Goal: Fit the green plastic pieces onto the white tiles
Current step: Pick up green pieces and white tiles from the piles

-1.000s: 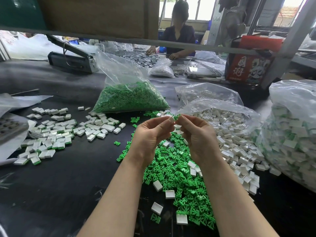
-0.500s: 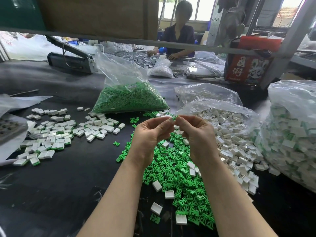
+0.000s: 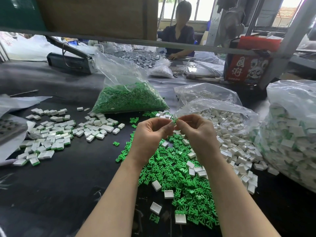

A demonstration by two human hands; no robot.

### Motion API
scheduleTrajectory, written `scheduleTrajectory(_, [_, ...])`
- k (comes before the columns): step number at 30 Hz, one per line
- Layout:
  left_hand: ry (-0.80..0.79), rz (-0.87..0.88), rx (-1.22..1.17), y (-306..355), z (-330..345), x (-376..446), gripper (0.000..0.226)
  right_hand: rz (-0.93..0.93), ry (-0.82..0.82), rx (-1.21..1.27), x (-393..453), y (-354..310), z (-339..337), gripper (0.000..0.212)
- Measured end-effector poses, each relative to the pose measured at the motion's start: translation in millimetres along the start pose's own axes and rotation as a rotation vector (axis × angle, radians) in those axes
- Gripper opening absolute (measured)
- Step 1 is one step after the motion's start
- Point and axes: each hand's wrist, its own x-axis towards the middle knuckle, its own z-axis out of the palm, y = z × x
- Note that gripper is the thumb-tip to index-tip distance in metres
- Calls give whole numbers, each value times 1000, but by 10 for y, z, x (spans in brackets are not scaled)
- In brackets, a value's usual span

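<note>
black worktable (image 3: 51,185), both hands pinching (fingertips meeting) one white tile (image 3: 171,124), green piece (image 3: 175,120)

At the upper right of the frame, past my raised hands, stands a red printed cardboard box (image 3: 246,69) with large white Chinese characters on its front — the upper one reads 国, the one under it I cannot make out for certain. Beside them is a white cartoon-like figure, and a line of small white print runs along the box's lower edge, too small to read. A small pale sticker (image 3: 130,86) lies on the clear plastic bag of green pieces (image 3: 130,98) — its marks are illegible.
</note>
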Motion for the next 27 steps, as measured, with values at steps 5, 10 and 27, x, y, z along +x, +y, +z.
scheduleTrajectory(5, [19, -30, 3, -27, -7, 12, 11, -120, -77, -298, -28, 8, -1, 12])
scheduleTrajectory(10, [33, -35, 22, -41, -10, 18, 8, -233, -100, -534, -35, 29, 6, 14])
scheduleTrajectory(27, [27, -133, -111, 0, 17, 3, 8, -228, -53, -546, -57, 148, 40, 45])
